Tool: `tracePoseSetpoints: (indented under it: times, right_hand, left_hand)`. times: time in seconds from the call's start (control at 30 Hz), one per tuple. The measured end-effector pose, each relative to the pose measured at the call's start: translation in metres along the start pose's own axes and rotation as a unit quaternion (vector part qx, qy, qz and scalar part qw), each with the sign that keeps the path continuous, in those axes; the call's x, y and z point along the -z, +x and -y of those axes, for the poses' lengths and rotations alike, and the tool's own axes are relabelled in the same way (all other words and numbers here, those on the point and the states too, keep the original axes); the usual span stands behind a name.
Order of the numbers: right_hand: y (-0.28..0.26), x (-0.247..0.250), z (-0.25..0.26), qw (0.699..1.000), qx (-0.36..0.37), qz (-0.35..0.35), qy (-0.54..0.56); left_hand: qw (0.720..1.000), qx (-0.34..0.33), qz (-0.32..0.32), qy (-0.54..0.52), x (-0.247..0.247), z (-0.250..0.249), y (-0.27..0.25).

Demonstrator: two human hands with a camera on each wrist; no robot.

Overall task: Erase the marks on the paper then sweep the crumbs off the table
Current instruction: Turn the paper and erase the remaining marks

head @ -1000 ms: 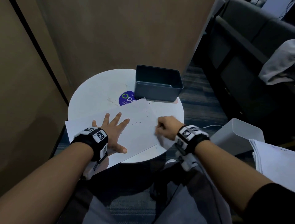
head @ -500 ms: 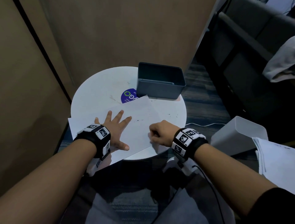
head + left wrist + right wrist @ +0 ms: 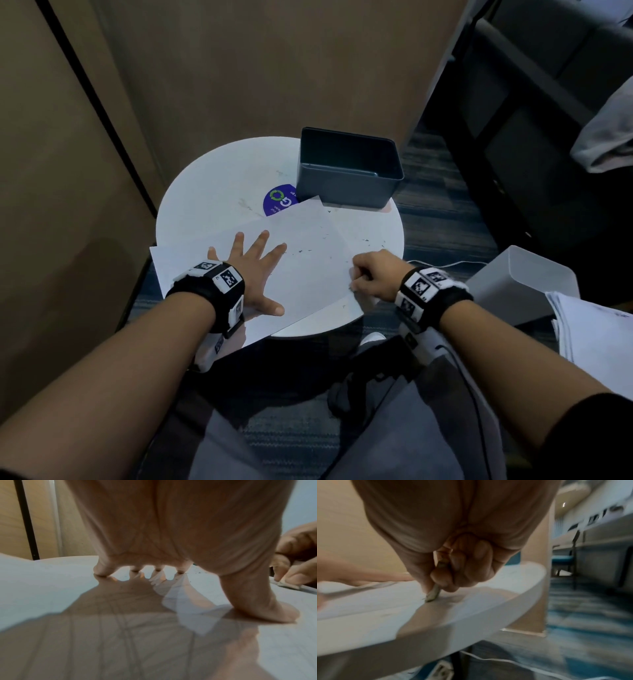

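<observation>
Left hand (image 3: 255, 270) spread flat on paper (image 3: 308, 270); right hand (image 3: 373, 277) pinching eraser (image 3: 433, 594) at paper's lower-right edge, near table (image 3: 212, 192) rim.

Black wristbands (image 3: 212, 294) — white blocks with square-code markers — bare forearms, black sleeve edge (image 3: 596, 425).

White paper (image 3: 308, 260) askew on table (image 3: 212, 192), dark crumbs (image 3: 322, 240) scattered.

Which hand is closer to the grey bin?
Right. The right hand works at the paper's right edge, nearer the grey bin; the left hand presses the paper farther left.
</observation>
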State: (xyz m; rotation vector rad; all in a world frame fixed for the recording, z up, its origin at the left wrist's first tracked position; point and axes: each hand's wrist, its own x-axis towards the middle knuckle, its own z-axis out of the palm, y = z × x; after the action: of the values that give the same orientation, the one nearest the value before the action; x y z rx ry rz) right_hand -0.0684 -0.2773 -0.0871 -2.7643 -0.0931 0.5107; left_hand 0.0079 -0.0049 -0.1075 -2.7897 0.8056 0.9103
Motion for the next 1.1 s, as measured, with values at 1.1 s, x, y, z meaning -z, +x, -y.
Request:
tracePoseSetpoints:
  times: [1.1]
  right_hand:
    - [0.015, -0.014, 0.062, 0.996, 0.074, -0.016, 0.039]
  left_hand:
    - [1.000, -0.002, 0.001, -0.005, 0.003, -0.003, -0.003]
